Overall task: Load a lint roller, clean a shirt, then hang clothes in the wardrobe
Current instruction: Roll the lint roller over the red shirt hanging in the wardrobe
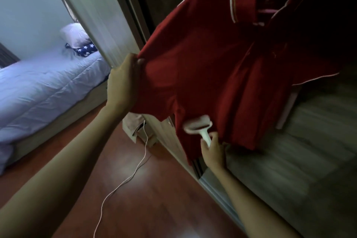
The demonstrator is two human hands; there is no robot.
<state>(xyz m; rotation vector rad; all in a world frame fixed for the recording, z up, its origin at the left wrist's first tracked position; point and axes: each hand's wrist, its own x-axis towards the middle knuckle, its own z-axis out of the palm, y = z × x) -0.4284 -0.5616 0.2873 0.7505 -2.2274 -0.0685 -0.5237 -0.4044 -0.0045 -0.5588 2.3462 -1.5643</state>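
A red shirt (212, 60) with white trim hangs on a hanger inside the dark wardrobe (318, 141). My left hand (125, 81) pinches the shirt's left edge and pulls the cloth out taut. My right hand (212, 150) grips the handle of a white lint roller (199, 124). The roller's head lies against the lower hem of the shirt. The hanger's top is lost in the dark.
A white cable (135, 166) trails over the wooden floor (144, 199). A pale box (137, 127) stands by the wardrobe's sliding door rail. Through the doorway at left is a bed (42, 91) with pillows.
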